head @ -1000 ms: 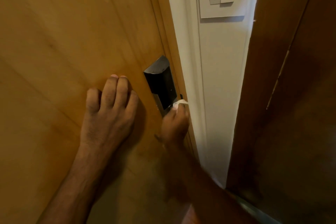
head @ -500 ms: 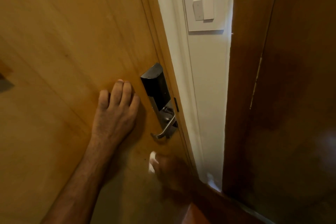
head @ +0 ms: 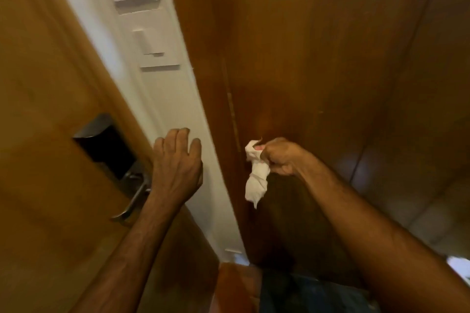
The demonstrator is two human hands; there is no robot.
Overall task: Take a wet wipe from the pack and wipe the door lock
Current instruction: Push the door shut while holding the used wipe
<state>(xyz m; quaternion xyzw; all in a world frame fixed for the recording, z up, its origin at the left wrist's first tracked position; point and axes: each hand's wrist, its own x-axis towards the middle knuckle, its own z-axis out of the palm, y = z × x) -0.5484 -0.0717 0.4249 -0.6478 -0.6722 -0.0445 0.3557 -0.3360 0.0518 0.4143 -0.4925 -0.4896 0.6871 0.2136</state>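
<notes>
- Withdrawn from the door lock [head: 106,150], my right hand [head: 278,156] now pinches the crumpled wet wipe [head: 256,175] well right of it.
- Lock's long axis runs up the door.
- Nearer it, my left hand [head: 175,168] rests loosely curled, empty, beside the lever handle [head: 132,201].

The door lock [head: 106,150] is left uncovered beyond the left hand [head: 175,173], whose fingers [head: 178,138] are spread just right of it.

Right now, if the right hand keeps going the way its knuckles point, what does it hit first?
Probably the dark wooden panel ahead: the right hand, fisted on the wet wipe, faces it with nothing between. Depth is unclear. The door lock lies off to its left.
</notes>
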